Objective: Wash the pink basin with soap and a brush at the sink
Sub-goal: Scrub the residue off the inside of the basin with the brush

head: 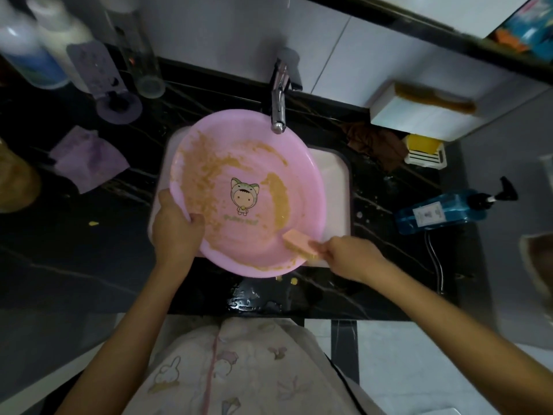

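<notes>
1. Basin [239, 163] sits tilted over the sink [335, 187], under the tap [278, 106]; yellow-brown smears inside.
2. Left hand [175, 229] grips the basin's near-left rim, thumb inside.
3. Right hand [350, 256] pinches a pink soap bar [299, 239] against the basin's lower right wall.
4. Blue pump bottle [443, 212] lies on the counter, right.
</notes>
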Action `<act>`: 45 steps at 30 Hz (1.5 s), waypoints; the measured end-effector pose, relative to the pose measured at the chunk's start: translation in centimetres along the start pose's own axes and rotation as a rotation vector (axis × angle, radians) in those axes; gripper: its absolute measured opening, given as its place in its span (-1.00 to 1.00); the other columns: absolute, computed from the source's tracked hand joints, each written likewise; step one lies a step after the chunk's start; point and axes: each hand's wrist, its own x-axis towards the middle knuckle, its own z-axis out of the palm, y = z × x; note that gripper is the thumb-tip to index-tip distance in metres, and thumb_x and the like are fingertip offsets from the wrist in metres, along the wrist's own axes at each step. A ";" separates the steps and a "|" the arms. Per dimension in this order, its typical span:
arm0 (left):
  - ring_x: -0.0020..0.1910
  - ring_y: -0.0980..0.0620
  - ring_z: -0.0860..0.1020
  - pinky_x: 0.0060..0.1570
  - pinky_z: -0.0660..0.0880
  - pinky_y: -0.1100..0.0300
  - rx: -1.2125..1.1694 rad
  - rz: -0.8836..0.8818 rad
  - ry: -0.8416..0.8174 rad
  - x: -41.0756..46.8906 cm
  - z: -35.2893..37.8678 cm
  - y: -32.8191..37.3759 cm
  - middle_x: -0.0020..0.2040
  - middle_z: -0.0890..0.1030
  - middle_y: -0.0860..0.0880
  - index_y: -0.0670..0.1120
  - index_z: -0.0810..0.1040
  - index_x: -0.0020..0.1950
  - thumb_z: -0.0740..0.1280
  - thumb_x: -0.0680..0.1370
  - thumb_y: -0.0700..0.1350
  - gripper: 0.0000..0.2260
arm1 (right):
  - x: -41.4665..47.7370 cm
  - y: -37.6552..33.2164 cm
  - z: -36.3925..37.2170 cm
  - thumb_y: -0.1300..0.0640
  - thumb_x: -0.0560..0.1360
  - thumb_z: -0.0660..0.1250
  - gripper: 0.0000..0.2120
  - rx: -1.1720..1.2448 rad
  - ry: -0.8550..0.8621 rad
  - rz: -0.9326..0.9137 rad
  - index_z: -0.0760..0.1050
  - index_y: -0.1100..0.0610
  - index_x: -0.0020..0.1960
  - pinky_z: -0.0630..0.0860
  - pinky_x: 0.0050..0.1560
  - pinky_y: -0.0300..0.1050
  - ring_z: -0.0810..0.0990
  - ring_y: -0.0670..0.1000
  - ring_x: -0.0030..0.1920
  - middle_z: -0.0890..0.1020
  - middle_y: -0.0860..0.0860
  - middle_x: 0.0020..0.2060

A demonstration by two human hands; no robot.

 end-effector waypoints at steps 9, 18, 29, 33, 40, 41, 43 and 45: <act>-0.04 -0.23 0.55 -0.07 0.53 -0.12 0.011 0.030 -0.004 0.4 -0.4 0.2 0.03 0.54 -0.29 -0.26 0.26 0.33 0.30 0.47 -0.26 -0.54 | 1.4 1.4 -0.1 -0.02 0.61 0.09 -0.64 0.067 -0.039 0.007 0.30 -0.18 0.40 0.42 -0.21 -0.15 0.55 0.05 -0.09 0.54 0.02 -0.04; 0.01 -0.22 0.54 -0.03 0.52 -0.06 -0.011 0.016 -0.010 0.5 -0.1 0.0 0.09 0.53 -0.28 -0.25 0.26 0.34 0.29 0.48 -0.25 -0.55 | -2.3 -3.7 3.6 0.13 0.60 0.08 -0.53 0.155 0.103 0.174 0.09 -0.04 0.48 0.47 -0.26 -0.07 0.49 0.04 -0.23 0.54 0.06 -0.14; 0.05 -0.24 0.53 -0.02 0.49 -0.04 0.030 0.031 -0.003 0.3 0.1 -0.2 0.12 0.52 -0.30 -0.27 0.23 0.37 0.27 0.50 -0.24 -0.54 | -1.9 -13.3 -0.2 0.25 0.54 0.11 -0.77 0.574 -0.035 0.043 0.41 0.25 0.16 0.34 -0.24 -0.12 0.46 0.11 -0.17 0.55 0.15 -0.09; 0.03 -0.25 0.53 -0.02 0.51 -0.06 0.020 0.048 0.004 0.2 -0.1 -0.4 0.09 0.53 -0.31 -0.28 0.23 0.37 0.27 0.49 -0.24 -0.52 | 0.9 -13.8 -2.9 0.22 0.59 0.12 -0.68 0.835 -0.105 -0.128 0.48 0.35 0.24 0.33 -0.51 -0.25 0.46 -0.05 -0.45 0.51 0.09 -0.34; 0.08 -0.21 0.52 0.03 0.49 -0.03 -0.028 0.052 -0.008 -0.1 -0.7 -0.6 0.14 0.51 -0.27 -0.26 0.23 0.37 0.29 0.49 -0.25 -0.52 | 3.4 -11.4 -2.6 0.03 0.62 0.12 -0.61 0.702 -0.151 -0.182 0.56 0.32 0.09 0.33 -0.45 -0.30 0.37 -0.13 -0.54 0.40 -0.02 -0.47; 0.10 -0.21 0.51 0.05 0.49 -0.03 -0.033 0.047 -0.014 -0.1 -0.8 -0.8 0.16 0.50 -0.27 -0.26 0.23 0.37 0.29 0.48 -0.25 -0.51 | 3.6 -9.9 -2.0 -0.02 0.62 0.11 -0.60 0.580 -0.180 -0.148 0.57 0.27 0.05 0.33 -0.39 -0.28 0.37 -0.10 -0.49 0.41 -0.04 -0.45; 0.11 -0.22 0.51 0.06 0.50 -0.05 -0.036 0.039 -0.035 0.1 -0.9 -0.8 0.17 0.49 -0.28 -0.26 0.23 0.37 0.30 0.48 -0.25 -0.51 | 3.9 -6.3 -1.2 -0.16 0.59 0.09 -0.56 0.411 -0.150 -0.016 0.52 0.16 -0.16 0.36 -0.28 -0.23 0.42 -0.06 -0.39 0.44 -0.03 -0.40; 0.08 -0.22 0.52 0.03 0.51 -0.05 -0.030 0.043 -0.062 0.1 -0.9 -0.6 0.15 0.50 -0.28 -0.27 0.22 0.36 0.30 0.49 -0.26 -0.53 | 5.2 -3.5 -0.8 -0.17 0.59 0.05 -0.58 0.199 0.005 0.123 0.50 0.12 -0.05 0.40 -0.17 -0.15 0.52 0.03 -0.21 0.55 0.03 -0.21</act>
